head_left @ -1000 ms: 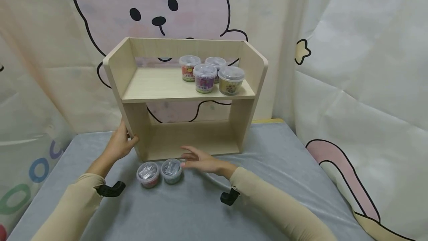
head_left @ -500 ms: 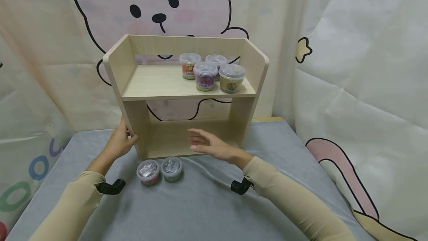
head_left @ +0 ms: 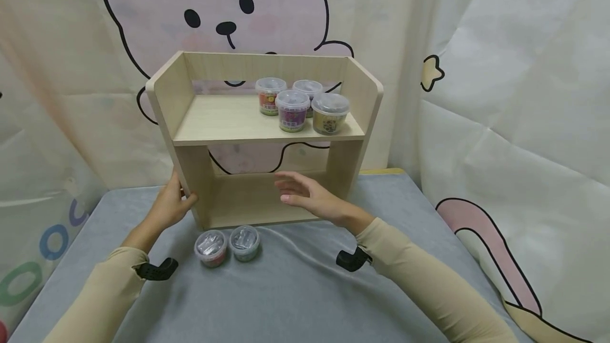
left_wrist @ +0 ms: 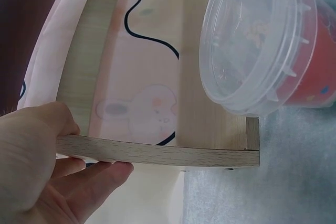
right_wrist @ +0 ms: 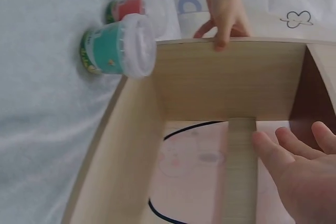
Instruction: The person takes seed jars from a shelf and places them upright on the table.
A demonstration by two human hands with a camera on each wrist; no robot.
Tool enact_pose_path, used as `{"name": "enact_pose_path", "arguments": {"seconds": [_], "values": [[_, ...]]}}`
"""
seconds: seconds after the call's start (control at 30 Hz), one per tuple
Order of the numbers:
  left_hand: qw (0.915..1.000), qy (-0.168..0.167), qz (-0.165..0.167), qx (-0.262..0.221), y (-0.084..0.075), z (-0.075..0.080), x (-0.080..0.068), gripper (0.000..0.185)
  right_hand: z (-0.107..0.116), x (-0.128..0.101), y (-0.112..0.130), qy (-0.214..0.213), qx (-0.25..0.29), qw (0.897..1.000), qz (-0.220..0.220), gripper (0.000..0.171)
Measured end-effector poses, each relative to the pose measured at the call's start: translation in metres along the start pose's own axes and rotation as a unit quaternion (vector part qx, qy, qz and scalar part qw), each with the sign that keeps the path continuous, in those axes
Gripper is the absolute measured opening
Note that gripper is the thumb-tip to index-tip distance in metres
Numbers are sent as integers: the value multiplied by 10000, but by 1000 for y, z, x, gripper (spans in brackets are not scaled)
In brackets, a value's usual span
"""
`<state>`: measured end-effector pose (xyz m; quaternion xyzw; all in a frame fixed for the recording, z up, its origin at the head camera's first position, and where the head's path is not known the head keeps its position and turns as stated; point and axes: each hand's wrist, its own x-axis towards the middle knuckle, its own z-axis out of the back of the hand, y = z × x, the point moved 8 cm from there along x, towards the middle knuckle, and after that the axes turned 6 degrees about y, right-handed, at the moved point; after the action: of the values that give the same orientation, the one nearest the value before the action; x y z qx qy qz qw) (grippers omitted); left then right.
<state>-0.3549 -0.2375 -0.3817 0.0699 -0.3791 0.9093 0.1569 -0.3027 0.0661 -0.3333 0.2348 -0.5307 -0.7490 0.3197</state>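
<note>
A light wooden two-tier shelf (head_left: 267, 138) stands on the cloth-covered table. My left hand (head_left: 172, 202) pinches the front edge of its left side panel; in the left wrist view the thumb lies on the inner face and the fingers on the outer face. In front of the lower compartment hovers my right hand (head_left: 310, 197), fingers extended, holding nothing. Two lidded tubs sit before the shelf's front left: a red tub (head_left: 211, 248) and a teal tub (right_wrist: 107, 49). On the upper tier, at the right, stand an orange tub (head_left: 270, 97), a purple tub (head_left: 292, 111) and a yellow tub (head_left: 329, 114).
Another tub (head_left: 308, 88) is partly hidden behind the purple one. Grey-blue cloth (head_left: 267, 300) covers the table. Printed curtains (head_left: 391, 15) hang close behind the shelf and at both sides.
My right hand has moved away from the teal tub, up and to the right, in front of the lower compartment. The left hand, shelf and tubs keep their places.
</note>
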Motion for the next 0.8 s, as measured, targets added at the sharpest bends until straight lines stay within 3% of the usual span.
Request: {"name": "enact_pose_path", "arguments": {"seconds": [0.23,0.6,0.8], "values": [[10000,-32,-18,51,0,-1,1,76,12,-8,15,-281,48,9995,161,61],[9999,-74,-104,-6,-1,0,0,73,45,-21,59,-1190,237,9889,862,65],[10000,-23,-49,-14,0,0,0,73,54,-24,76,-1203,378,9882,868,66]]}}
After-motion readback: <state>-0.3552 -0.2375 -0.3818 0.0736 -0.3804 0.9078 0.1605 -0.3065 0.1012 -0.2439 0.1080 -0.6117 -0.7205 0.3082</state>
